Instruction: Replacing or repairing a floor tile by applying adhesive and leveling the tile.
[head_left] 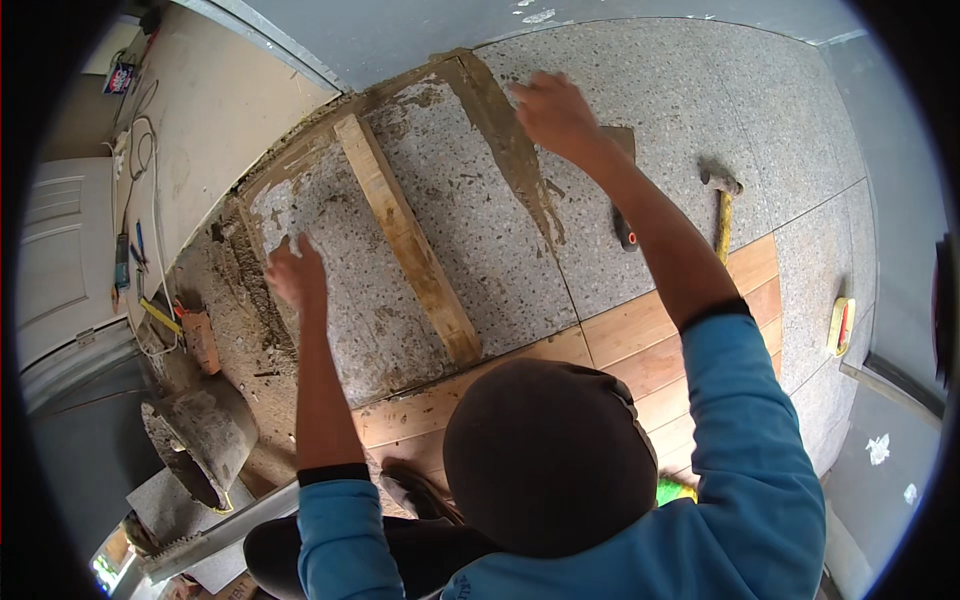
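Note:
A large grey speckled tile (440, 170) lies in front of me, with wet mortar (500, 125) smeared along its far and right edges. A long wooden batten (405, 240) rests across it. My left hand (297, 272) is over the tile's left edge, fingers apart and nothing visible in them. Farther off, my right hand (553, 115) reaches above the mortar strip at the right joint, its fingers loosely bent and apart, with no object showing. Beneath my right forearm lies a trowel (627, 232), its blade and handle partly hidden.
A hammer (724, 215) with a yellow handle lies on the right-hand tiles. Wooden boards (640, 325) cover the floor near me. A mortar-stained bucket (205, 435) lies tipped at the left, near a power tool (122, 262) and cables. A yellow-edged float (842, 325) sits far right.

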